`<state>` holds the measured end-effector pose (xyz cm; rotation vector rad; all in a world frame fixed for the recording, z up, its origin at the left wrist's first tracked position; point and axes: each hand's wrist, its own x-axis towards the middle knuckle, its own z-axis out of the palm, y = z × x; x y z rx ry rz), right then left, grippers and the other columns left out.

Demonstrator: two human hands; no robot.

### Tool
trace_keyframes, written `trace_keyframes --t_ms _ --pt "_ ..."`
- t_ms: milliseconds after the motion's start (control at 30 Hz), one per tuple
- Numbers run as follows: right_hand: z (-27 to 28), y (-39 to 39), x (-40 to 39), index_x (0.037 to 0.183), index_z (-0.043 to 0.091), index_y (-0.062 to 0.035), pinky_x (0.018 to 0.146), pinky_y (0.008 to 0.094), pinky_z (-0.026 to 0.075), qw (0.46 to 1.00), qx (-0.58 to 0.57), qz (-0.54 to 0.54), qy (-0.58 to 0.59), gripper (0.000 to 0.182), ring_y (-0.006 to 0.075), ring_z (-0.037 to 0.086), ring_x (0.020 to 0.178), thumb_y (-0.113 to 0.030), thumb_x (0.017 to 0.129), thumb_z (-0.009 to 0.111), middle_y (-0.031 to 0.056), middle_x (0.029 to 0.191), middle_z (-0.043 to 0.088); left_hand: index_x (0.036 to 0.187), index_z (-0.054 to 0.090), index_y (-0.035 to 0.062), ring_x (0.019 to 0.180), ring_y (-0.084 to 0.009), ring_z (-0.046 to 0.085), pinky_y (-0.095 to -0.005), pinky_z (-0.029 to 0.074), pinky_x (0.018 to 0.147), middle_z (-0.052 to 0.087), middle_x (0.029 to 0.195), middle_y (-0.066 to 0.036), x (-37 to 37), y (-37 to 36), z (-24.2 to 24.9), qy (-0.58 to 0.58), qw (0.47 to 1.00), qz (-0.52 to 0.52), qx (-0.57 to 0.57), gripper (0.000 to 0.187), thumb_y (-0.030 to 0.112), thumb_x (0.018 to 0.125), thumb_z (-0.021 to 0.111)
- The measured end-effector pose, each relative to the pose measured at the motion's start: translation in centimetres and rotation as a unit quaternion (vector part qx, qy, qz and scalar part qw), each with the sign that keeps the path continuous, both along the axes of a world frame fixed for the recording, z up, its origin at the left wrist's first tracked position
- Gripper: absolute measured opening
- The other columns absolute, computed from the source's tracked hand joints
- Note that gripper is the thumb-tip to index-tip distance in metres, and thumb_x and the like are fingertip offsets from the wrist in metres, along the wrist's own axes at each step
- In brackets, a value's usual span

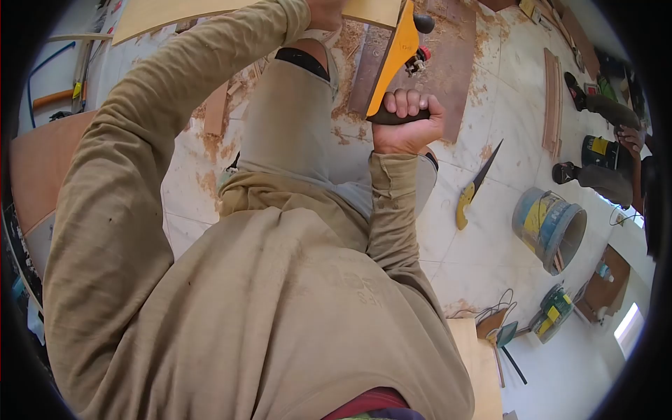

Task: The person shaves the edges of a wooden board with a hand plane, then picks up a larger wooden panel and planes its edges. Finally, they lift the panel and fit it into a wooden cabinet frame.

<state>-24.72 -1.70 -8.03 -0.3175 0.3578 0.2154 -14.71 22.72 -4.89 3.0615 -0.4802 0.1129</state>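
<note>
My right hand (pixel 409 126) is closed round the dark rear handle of a hand plane (pixel 396 54), which has an orange body, a black front knob and a red adjusting wheel. The plane is tilted on edge at the right end of a pale, curved wooden board (pixel 203 15). At the top edge, my left hand (pixel 325 12) is at the near edge of that board, above my knee. Its fingers are mostly hidden or cut off by the frame, so its grip cannot be made out.
A yellow-handled saw (pixel 464 203) lies on the tiled floor near a blue bucket (pixel 549 227). Wood shavings surround a brown board (pixel 458 70). Another person (pixel 609 147) is at the far right. A curved brown panel (pixel 49 164) stands at left.
</note>
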Motion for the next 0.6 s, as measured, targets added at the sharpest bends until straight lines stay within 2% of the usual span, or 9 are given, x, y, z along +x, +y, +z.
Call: trace_keyframes --t_ms 67,167,267,300,367,500,600 --pt "0.6 -0.6 -1.5 0.07 0.041 -0.0153 0.051 0.0287 0.035 1.0 -0.025 0.009 -0.017 0.02 0.0118 0.034 0.049 -0.022 0.085 0.053 -0.003 0.057 0.033 0.137 0.045 0.0028 0.146 -0.0392 0.025 -0.0784 0.026 0.104 0.035 0.151 -0.02 -0.4 -0.1 0.9 -0.006 1.0 -0.005 -0.017 0.083 0.026 0.065 0.08" --pt "1.9 -3.0 -5.6 0.07 0.041 -0.015 0.051 0.0291 0.035 0.998 -0.013 0.051 -0.016 0.02 0.0118 0.034 0.049 -0.021 0.085 0.053 -0.0033 0.057 0.033 0.136 0.045 0.0023 0.146 -0.0392 0.025 -0.0781 0.026 0.104 0.035 0.151 -0.02 -0.1 0.3 0.6 0.008 1.0 -0.014 0.015 0.081 0.025 0.066 0.078" --pt "-0.4 -0.4 0.8 0.07 0.041 -0.0158 0.048 0.0294 0.035 1.0 -0.023 0.02 -0.001 0.02 0.0111 0.033 0.045 -0.023 0.085 0.051 -0.0041 0.055 0.033 0.136 0.045 0.0031 0.146 -0.0392 0.026 -0.0781 0.026 0.104 0.034 0.152 -0.02 -0.6 0.0 0.8 0.008 0.999 -0.005 -0.042 0.082 0.027 0.066 0.079" --pt "-0.8 0.3 2.3 0.069 0.041 -0.016 0.047 0.0293 0.035 1.0 -0.017 0.008 0.0 0.02 0.011 0.033 0.044 -0.024 0.085 0.051 -0.0042 0.055 0.033 0.136 0.045 0.0034 0.146 -0.0392 0.026 -0.078 0.025 0.105 0.034 0.152 -0.019 -0.5 -0.2 0.6 0.013 1.0 -0.001 -0.022 0.082 0.028 0.066 0.079" --pt "-0.2 0.4 2.3 0.069 0.041 -0.0161 0.047 0.0296 0.035 1.0 -0.017 0.01 0.007 0.021 0.011 0.034 0.044 -0.023 0.085 0.051 -0.0043 0.055 0.033 0.136 0.045 0.0041 0.146 -0.0391 0.026 -0.0778 0.025 0.105 0.034 0.152 -0.019 0.8 0.4 0.8 0.01 1.0 0.016 0.025 0.083 0.03 0.066 0.081" --pt "1.5 -2.9 -2.8 0.068 0.041 -0.0153 0.05 0.0307 0.036 0.998 -0.017 0.06 -0.009 0.022 0.0117 0.035 0.046 -0.021 0.085 0.053 -0.0038 0.055 0.033 0.137 0.045 0.0032 0.146 -0.039 0.025 -0.0777 0.025 0.105 0.035 0.15 -0.02 1.3 1.2 0.4 0.0 1.0 0.015 -0.024 0.082 0.03 0.068 0.08" --pt "-0.3 -0.5 1.5 0.068 0.041 -0.0153 0.052 0.0306 0.037 0.999 -0.003 0.046 -0.004 0.022 0.0122 0.036 0.048 -0.02 0.084 0.054 -0.0036 0.056 0.035 0.138 0.043 0.0032 0.146 -0.0396 0.025 -0.0775 0.024 0.106 0.035 0.151 -0.02 -0.3 0.4 0.2 0.021 1.0 0.002 -0.006 0.083 0.032 0.07 0.079"
